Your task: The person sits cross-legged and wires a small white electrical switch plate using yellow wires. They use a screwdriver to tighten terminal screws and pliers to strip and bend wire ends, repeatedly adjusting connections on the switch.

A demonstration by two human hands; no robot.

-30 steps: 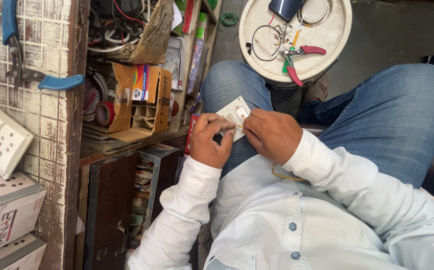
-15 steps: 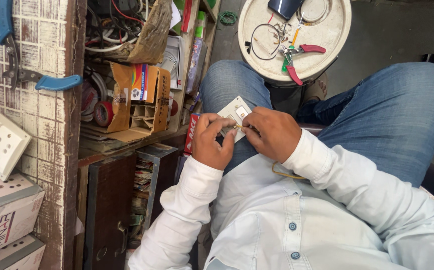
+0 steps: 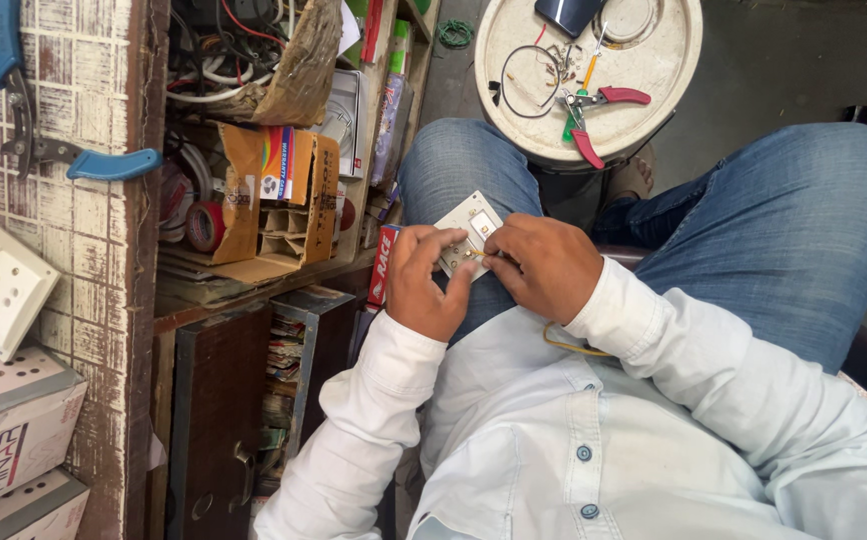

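At the frame's centre, the left hand is gripping a small white switch plate over the lap while the right hand is pinching something tiny against it.

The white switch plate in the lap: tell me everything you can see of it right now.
The white switch plate is a small, roughly square plate that looks like plastic, with a pale rectangular rocker or window near its upper corner. It sits tilted over the person's thigh, above the blue jeans. The left hand holds its lower left edge, thumb across the face. The right hand presses at its lower right, where a small brass-coloured part shows between the fingertips. Its lower part is hidden by both hands.
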